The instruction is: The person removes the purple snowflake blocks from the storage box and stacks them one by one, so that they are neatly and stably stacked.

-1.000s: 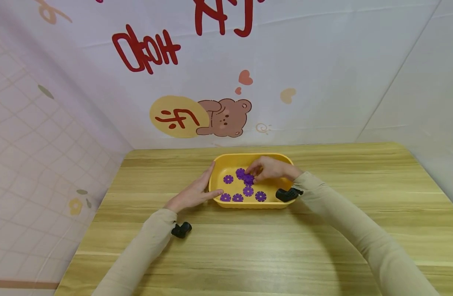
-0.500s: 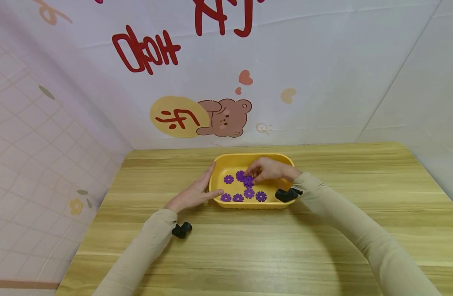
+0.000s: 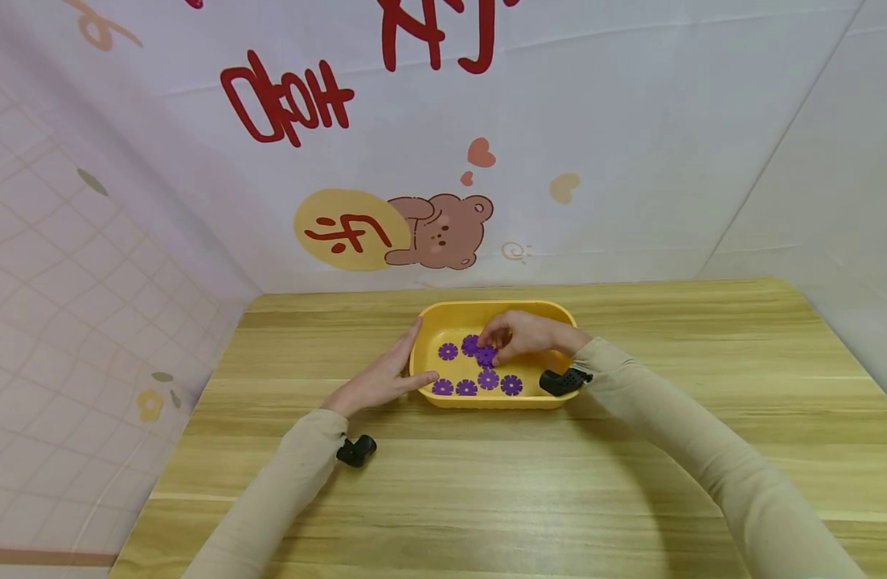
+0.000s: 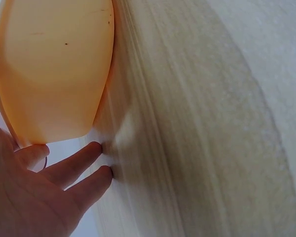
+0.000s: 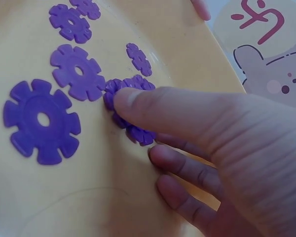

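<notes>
A yellow plastic basin (image 3: 495,401) holds several purple notched snowflake discs, flat building pieces with a hole in the middle. My left hand (image 3: 381,379) rests against its left end, thumb over the front-left rim and the fingers spread fairly straight along the outside. In the left wrist view the fingers (image 4: 71,168) lie by the basin's outer wall (image 4: 56,74). Reaching in from the right, my right hand (image 3: 526,332) pinches a purple snowflake disc (image 5: 133,85) between thumb and fingers. Other discs overlap it; my thumb hides part of them.
Loose discs lie on the basin floor, such as one at the left (image 3: 448,351) and one near the front wall (image 3: 511,385). The basin stands toward the back of a wooden table (image 3: 486,490), before a printed white cloth backdrop (image 3: 595,121).
My right hand and the pinched disc have shifted slightly toward the front of the basin. A few nearby discs have slid a little with them. The left hand has stayed in place.
</notes>
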Action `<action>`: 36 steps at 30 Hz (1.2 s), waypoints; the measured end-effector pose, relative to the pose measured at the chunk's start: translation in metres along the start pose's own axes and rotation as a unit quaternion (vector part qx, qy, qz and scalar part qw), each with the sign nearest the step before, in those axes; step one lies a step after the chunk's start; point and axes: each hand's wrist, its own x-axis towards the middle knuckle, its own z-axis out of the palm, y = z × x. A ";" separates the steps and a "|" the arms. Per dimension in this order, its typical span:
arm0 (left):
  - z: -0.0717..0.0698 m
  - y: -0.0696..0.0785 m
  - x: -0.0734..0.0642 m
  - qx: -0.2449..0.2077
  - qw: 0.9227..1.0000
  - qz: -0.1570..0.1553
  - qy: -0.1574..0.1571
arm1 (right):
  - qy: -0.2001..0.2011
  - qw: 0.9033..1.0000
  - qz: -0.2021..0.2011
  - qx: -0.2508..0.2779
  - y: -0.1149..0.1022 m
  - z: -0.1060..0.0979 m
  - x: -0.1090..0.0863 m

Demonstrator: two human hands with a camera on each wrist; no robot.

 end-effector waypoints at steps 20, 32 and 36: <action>0.001 0.000 0.000 -0.001 1.000 -0.002 0.000 | 0.001 1.000 -0.013 -0.015 0.002 0.002 0.002; -0.001 0.001 0.000 0.006 1.000 -0.001 0.000 | 0.022 0.999 -0.018 -0.024 -0.001 0.001 0.003; -0.001 0.002 0.000 0.005 1.000 -0.003 -0.005 | 0.029 0.999 -0.017 -0.026 -0.002 0.001 0.004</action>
